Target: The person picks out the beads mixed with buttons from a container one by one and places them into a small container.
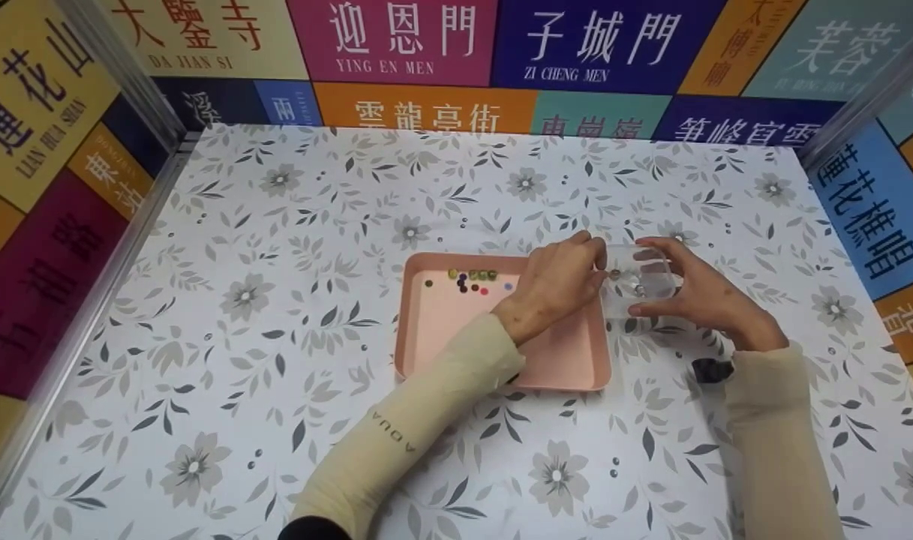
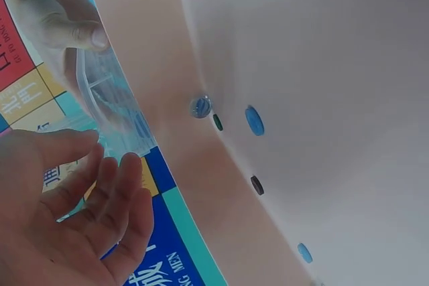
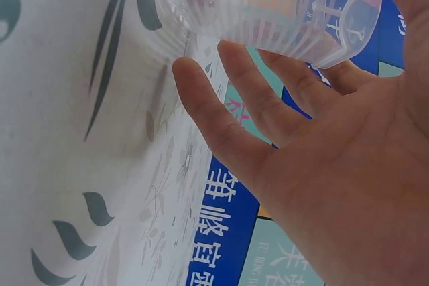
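Note:
My right hand (image 1: 707,289) grips a clear plastic box (image 1: 655,276) between thumb and fingers, just past the right wall of a pink tray (image 1: 426,337). In the right wrist view its fingers (image 3: 251,115) lie along the ribbed box. A few small beads (image 1: 615,274) show at the box. My left hand (image 1: 557,281) reaches over the tray's right side to the box. Its thumb and fingertips come together at the box's edge in the left wrist view; I cannot tell whether they pinch anything. Small coloured beads (image 1: 462,283) lie in the tray, mostly toward its far wall.
The table (image 1: 276,225) has a white cloth with grey flowers and leaves. Coloured panels with lettering (image 1: 403,37) stand along the back and both sides. A blue bead (image 2: 255,120) lies near the tray wall. A small black object (image 1: 711,370) sits beside the right sleeve.

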`<state>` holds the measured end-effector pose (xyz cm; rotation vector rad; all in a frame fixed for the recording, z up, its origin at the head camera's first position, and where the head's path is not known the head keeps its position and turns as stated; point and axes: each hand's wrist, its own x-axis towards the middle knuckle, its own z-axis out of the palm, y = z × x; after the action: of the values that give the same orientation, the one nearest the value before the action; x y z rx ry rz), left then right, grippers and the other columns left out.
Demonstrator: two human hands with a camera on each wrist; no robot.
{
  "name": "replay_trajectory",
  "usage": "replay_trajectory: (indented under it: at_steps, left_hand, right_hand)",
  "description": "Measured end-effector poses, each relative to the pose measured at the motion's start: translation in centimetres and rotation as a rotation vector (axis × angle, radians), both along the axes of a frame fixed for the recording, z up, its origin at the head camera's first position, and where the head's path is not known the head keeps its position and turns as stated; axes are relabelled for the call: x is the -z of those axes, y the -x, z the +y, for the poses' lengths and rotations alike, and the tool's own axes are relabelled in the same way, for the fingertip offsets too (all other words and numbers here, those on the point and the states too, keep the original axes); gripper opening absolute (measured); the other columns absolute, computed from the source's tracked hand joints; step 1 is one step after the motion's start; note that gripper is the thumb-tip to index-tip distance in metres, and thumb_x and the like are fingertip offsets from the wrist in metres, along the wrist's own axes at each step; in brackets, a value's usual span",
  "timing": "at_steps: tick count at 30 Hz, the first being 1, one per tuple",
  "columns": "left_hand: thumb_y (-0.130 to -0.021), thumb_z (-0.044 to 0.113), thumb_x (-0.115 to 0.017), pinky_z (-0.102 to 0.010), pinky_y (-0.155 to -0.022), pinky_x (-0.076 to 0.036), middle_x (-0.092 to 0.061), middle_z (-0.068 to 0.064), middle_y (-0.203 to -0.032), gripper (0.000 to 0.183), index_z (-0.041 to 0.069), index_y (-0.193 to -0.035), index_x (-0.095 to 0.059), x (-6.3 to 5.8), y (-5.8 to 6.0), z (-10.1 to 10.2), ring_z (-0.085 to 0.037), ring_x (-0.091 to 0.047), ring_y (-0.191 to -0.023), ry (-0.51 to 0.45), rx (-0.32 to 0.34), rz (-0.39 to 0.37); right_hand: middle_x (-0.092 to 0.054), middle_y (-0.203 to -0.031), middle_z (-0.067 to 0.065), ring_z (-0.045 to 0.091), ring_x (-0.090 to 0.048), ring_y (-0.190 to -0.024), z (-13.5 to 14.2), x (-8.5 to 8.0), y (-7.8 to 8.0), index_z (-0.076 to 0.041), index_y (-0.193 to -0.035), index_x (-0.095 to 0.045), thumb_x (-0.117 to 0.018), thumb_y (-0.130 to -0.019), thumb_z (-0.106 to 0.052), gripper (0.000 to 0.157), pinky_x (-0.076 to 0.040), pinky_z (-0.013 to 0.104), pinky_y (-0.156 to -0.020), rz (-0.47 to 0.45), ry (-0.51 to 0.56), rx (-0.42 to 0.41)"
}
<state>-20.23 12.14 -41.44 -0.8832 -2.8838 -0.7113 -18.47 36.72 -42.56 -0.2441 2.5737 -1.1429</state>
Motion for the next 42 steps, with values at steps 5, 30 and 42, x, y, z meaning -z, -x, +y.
replay_trajectory:
  at_steps: [5, 30, 42]
  left_hand:
    - [-0.101, 0.023, -0.063, -0.033, -0.072, -0.057, -0.068, 0.002, -0.098, 0.010, 0.016, -0.099, -0.071, 0.1, 0.2, -0.2, -0.016, -0.069, -0.083, 0.027, -0.019, -0.032]
    - [-0.099, 0.027, -0.068, -0.035, -0.090, -0.056, -0.078, 0.003, -0.109, 0.016, 0.028, -0.112, -0.077, 1.4, 0.1, -0.3, -0.018, -0.070, -0.097, 0.210, -0.011, -0.189]
    - [-0.099, 0.026, -0.068, -0.031, -0.093, -0.056, -0.079, 0.004, -0.112, 0.016, 0.024, -0.113, -0.077, 1.7, 0.2, 0.0, -0.016, -0.072, -0.101, 0.173, 0.001, -0.232]
  right_hand:
    - [-0.041, -0.161, 0.023, 0.052, -0.034, -0.150, 0.0, 0.0, 0.1, -0.015, -0.164, -0.026, -0.091, -0.081, -0.020, 0.106, -0.032, 0.072, -0.115, 0.006, -0.017, 0.000]
    - [-0.042, -0.161, 0.021, 0.051, -0.034, -0.150, -0.1, -0.1, 0.0, -0.015, -0.163, -0.027, -0.092, -0.080, -0.021, 0.105, -0.033, 0.070, -0.115, -0.005, -0.007, 0.019]
    - [-0.043, -0.159, 0.022, 0.050, -0.036, -0.149, -0.1, -0.1, -0.1, -0.015, -0.162, -0.028, -0.092, -0.079, -0.024, 0.105, -0.034, 0.070, -0.115, 0.007, -0.010, 0.018]
